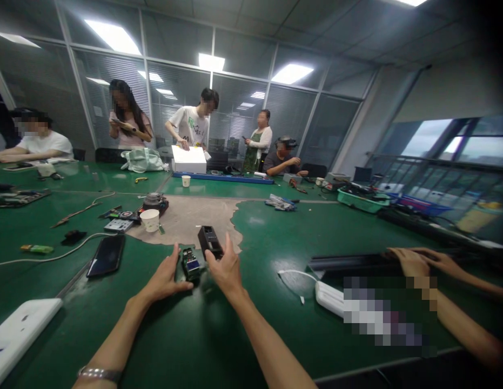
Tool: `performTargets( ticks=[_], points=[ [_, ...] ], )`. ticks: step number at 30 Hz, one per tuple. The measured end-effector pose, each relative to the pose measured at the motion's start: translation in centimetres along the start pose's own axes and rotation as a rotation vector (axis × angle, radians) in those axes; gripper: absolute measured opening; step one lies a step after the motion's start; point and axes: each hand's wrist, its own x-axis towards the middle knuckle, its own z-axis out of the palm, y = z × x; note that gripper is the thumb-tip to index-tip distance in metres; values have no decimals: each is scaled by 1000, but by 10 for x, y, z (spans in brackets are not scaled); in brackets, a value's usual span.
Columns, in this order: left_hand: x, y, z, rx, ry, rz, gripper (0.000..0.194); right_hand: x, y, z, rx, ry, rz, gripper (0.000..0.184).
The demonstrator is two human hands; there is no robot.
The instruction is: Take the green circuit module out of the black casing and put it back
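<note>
My left hand (167, 276) is curved around a small circuit-board module (190, 265) with a blue part on its face. The thumb lies along the module's lower edge, and the index finger points up beside its left side. In my right hand (226, 266) is a black, box-shaped plastic housing (209, 240), tilted, with openings in its upper face. The thumb presses its near side while the index finger sticks up on the right. Both pieces are close together over the near edge of the table's bare, worn patch (182, 213).
A black phone (106, 255), paper cup (149, 220) and loose electronic parts (119, 224) lie left on the green table (271, 335). A white power strip (24, 335) is at near left. At right, another person's hands (413, 262) touch a long black part (348, 265). Several people surround the table.
</note>
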Motion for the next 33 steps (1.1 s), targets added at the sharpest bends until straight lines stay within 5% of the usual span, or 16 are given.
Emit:
performTargets(
  ticks=[5,10,18,27,33],
  points=[
    [1,3,-3,20,-31,-3,132,7,42,-26,-55,59,114,83],
    [2,5,-3,34,-18,-24,131,-2,64,-26,-158,9,149,84],
    [1,9,-5,28,-23,-17,128,-16,68,-19,-344,-74,211,86],
    [2,11,-8,29,-60,-14,117,-24,80,-14,-306,-24,94,87],
    [2,9,-7,26,-50,11,123,-17,55,-17,-162,-24,101,80]
  ],
)
